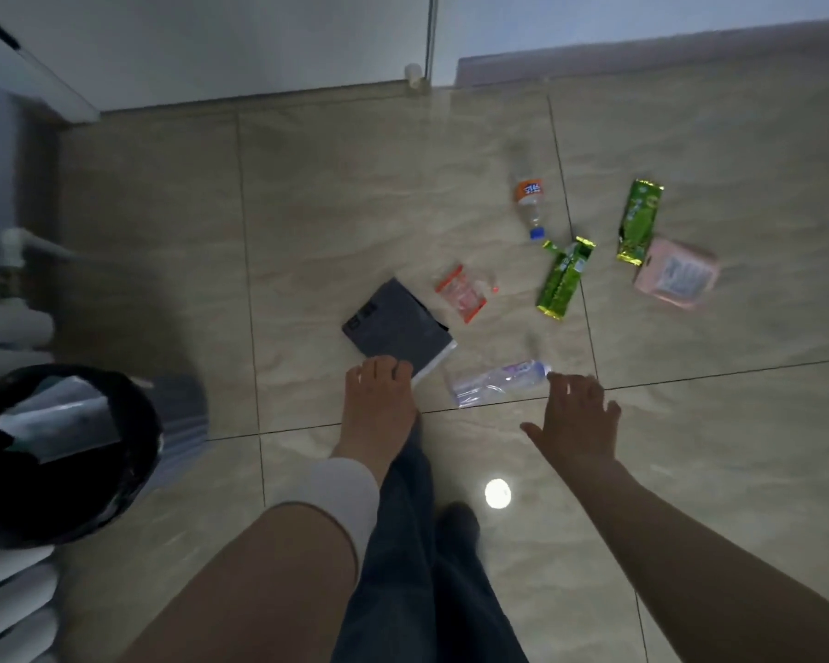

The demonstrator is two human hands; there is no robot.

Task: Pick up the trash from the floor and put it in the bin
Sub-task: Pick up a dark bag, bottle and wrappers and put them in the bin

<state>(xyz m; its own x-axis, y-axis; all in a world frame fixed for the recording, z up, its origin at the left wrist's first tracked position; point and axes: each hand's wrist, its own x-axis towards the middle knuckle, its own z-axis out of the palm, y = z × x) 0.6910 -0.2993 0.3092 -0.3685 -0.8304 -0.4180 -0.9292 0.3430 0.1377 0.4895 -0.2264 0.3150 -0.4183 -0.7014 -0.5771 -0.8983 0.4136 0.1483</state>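
Note:
Trash lies scattered on the tan tiled floor. My left hand (pixel 379 399), with a white cuff at the wrist, reaches down, its fingertips at the near edge of a dark grey packet (pixel 398 327) lying flat. My right hand (pixel 575 413) hovers with fingers spread, just right of the cap end of a clear plastic bottle (pixel 498 382) lying on its side. Farther off are a small orange-and-clear wrapper (pixel 465 291), an orange-labelled bottle (pixel 530 203), two green wrappers (pixel 565 279) (pixel 638 220) and a pink packet (pixel 675 275). The black-lined bin (pixel 130 423) stands at the left with pale rubbish inside.
My jeans-clad legs and a dark shoe (pixel 455 523) stand between my arms. A white radiator (pixel 10 600) and pipe fittings (pixel 15 246) line the left edge. A white door and wall with a door stop (pixel 413 74) close off the far side.

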